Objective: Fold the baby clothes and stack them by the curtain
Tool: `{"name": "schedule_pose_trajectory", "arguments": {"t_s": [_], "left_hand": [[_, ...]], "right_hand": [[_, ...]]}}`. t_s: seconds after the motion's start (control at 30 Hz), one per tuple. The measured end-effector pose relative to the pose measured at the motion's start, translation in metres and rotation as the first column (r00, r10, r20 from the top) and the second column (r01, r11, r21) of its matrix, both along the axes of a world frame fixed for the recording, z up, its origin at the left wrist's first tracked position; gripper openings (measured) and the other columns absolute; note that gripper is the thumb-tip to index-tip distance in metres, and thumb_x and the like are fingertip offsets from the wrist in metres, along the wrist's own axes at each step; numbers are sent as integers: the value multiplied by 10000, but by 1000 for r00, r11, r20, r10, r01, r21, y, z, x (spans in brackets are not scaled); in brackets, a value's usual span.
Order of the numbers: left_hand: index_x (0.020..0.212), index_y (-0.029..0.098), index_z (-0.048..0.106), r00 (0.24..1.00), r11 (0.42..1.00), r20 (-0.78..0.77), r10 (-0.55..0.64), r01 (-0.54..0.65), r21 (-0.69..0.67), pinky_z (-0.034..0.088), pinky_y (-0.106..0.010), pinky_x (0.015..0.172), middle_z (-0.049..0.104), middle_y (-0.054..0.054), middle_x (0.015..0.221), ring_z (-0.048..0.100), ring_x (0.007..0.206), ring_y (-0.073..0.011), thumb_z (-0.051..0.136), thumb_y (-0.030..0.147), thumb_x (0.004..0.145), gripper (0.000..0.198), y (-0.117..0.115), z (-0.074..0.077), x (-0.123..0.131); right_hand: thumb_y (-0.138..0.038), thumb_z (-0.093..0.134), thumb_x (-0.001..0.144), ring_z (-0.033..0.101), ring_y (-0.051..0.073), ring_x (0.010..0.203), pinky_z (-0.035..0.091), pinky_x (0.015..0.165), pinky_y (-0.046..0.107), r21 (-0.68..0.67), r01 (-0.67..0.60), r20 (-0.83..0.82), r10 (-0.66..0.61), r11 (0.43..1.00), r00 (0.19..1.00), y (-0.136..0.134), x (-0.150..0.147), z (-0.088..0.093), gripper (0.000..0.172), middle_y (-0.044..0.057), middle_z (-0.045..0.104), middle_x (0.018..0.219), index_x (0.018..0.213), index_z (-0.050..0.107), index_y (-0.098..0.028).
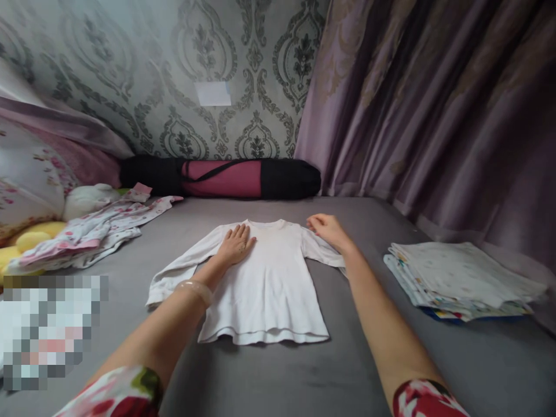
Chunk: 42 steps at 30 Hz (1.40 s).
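A small white long-sleeved shirt [269, 278] lies spread out on a grey bed sheet [278, 376], its neckline at the far side and its hem towards me. My left hand [237, 243] rests flat on the shirt near the left shoulder, palm down with the fingers stretched out. A pale bangle [195, 289] circles that wrist. Over the shirt's right shoulder and upper sleeve is my right hand [328, 230], its fingers curled together. What those fingertips hold, if anything, is hidden. The left sleeve slants out towards me; my right forearm partly covers the end of the right sleeve.
Folded clothes [464, 275] are stacked at the right. Patterned clothes [95, 231] lie loosely at the left beside plush toys [35, 240]. A black and maroon roll bag [221, 178] lies along the wall, and a purple curtain [391, 104] hangs at the right. The lower-left corner is pixelated.
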State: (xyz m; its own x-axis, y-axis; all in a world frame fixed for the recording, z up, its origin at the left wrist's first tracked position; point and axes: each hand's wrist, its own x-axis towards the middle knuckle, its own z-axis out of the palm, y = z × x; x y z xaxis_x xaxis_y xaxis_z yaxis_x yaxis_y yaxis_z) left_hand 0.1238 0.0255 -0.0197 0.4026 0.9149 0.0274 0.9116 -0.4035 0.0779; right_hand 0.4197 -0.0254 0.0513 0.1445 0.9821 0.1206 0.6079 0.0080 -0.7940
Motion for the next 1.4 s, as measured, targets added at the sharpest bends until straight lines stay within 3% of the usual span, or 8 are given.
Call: {"name": "schedule_pose_trajectory", "arguments": {"t_s": [0.17,0.4,0.53,0.7,0.9,1.1,1.27,1.4], "left_hand": [[1489,80,236,1000,1000,-21,15,-16,-26,160,-451,1151,201,-139,1567,155,1451,-274,138,505,963,683,3,-4,0],[1464,69,275,995,996,-89,42,-49,-69,228,-464,1112,252,-175,1547,208,1430,-292,179,460,967,639,2,9,9],[1226,90,543,990,996,-115,77,-72,46,358,-467,992,522,-214,1303,461,1230,-316,348,269,923,402,-7,27,37],[1188,159,562,994,989,43,-96,91,119,405,-424,940,545,-147,1246,494,1148,-283,414,165,869,352,-19,34,98],[1245,152,513,907,947,273,-321,298,121,423,-395,996,564,-141,1259,507,1188,-232,388,150,890,377,-20,15,152],[1343,101,436,909,959,315,-274,236,154,320,-401,1113,439,-169,1436,393,1341,-240,323,320,971,447,-21,-9,164],[1395,112,395,931,970,275,-241,218,110,273,-398,1140,385,-150,1488,333,1386,-234,310,341,976,485,-23,-11,163],[1398,125,398,933,971,270,-237,217,102,265,-394,1143,376,-143,1496,324,1391,-229,303,338,977,481,-25,-9,164]], "right_hand": [[-213,545,860,568,87,495,439,456,169,-320,278,42,-279,906,959,-44,75,-2,182,45,655,631,725,632,-128],[-409,771,667,454,87,410,332,411,195,-440,195,160,-137,877,978,-56,76,-33,311,-33,515,419,565,624,-155],[-432,786,636,446,89,449,314,439,202,-429,142,201,-59,892,978,-49,67,-36,319,-38,524,453,564,622,-169],[-350,731,679,458,95,464,300,453,205,-392,90,243,9,916,970,-51,57,-40,217,-41,530,471,611,626,-173],[-273,642,706,529,116,553,333,490,200,-291,76,250,-1,954,968,-51,55,-34,127,-18,587,557,649,628,-160],[-333,628,751,587,135,655,409,566,206,-17,263,106,-260,965,960,-48,94,-31,235,16,654,732,902,642,-153],[-412,673,745,562,130,597,397,537,219,-266,224,83,-210,938,974,-65,122,-31,272,32,657,682,778,672,-142],[-572,699,667,428,96,446,287,436,219,-492,132,47,-125,861,991,-84,139,-22,422,-25,524,476,622,635,-157]]}}
